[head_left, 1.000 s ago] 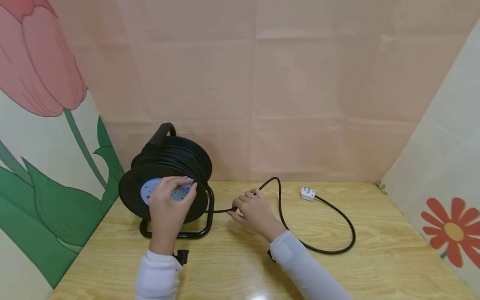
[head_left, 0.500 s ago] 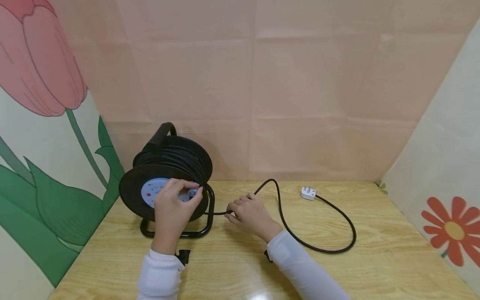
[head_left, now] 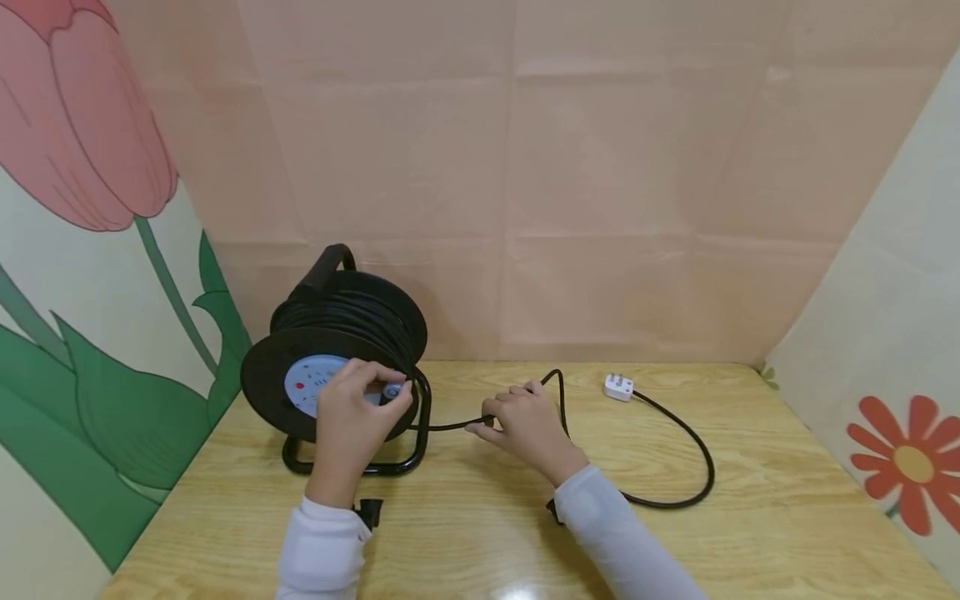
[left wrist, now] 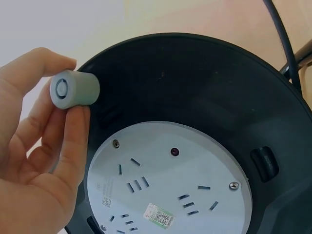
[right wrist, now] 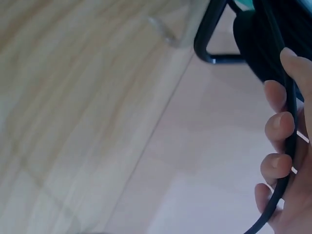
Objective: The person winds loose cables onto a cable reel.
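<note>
On the left of the table in the head view stands a black cable reel (head_left: 262,379), upright in its tubular frame, wound with black cable. My left hand (head_left: 356,421) pinches the pale grey winding knob (left wrist: 78,89) near the rim of its front flange, thumb and fingertips on either side. The blue-grey socket panel (left wrist: 161,195) lies at the flange's middle, partly behind that hand in the head view. To the right, my right hand (head_left: 528,429) grips the black cable (right wrist: 291,122) with fingers curled round it. From the reel the cable runs nearly straight to this hand.
A white plug (head_left: 618,387) rests on the wooden table (head_left: 765,492) at the far right, its cable curving back in a loop toward my right arm. A pink backdrop (head_left: 645,208) rises behind, with flower-printed panels on both sides.
My left hand has moved right and slightly down with the knob. The right hand shifted left, then back right along with the cable. The cable bend behind it has narrowed.
</note>
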Available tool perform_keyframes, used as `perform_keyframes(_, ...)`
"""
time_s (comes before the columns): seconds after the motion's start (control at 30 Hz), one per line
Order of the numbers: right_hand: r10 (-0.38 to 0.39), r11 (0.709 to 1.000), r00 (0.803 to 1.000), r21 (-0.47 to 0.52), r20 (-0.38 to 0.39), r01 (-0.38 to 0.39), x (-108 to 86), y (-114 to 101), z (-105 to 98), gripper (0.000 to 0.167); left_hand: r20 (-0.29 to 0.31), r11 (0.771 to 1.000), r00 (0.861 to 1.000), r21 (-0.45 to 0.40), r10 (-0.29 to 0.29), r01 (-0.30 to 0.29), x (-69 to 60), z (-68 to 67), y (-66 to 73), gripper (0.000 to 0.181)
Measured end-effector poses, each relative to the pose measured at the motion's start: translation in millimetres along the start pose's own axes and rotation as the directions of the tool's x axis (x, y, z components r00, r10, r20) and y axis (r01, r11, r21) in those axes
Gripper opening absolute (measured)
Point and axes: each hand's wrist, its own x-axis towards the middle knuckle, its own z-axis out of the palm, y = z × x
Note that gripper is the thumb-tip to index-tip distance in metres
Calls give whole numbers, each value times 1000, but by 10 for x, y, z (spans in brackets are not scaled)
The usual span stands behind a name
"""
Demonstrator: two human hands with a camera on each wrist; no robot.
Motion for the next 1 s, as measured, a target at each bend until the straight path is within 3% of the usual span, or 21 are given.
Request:
perform_keyframes(0.4,95,989,994,106,52,-100,-222,324,-201,43,109,998,992,21,-65,63,-9,33,-13,14)
perform_keyframes(0.67,139,974,988,173,68,-148,-341,467,-215,41,124,997,990,40,-72,67,-18,56,-19,17)
perform_keyframes(0.83,137,971,990,194,36,-141,-382,575,-276,40,137,996,988,53,-78,71,-31,74,-49,17)
perform_keyframes(1.0,145,967,988,202,52,-153,-426,734,-346,40,165,995,984,74,-72,60,-24,85,-72,17)
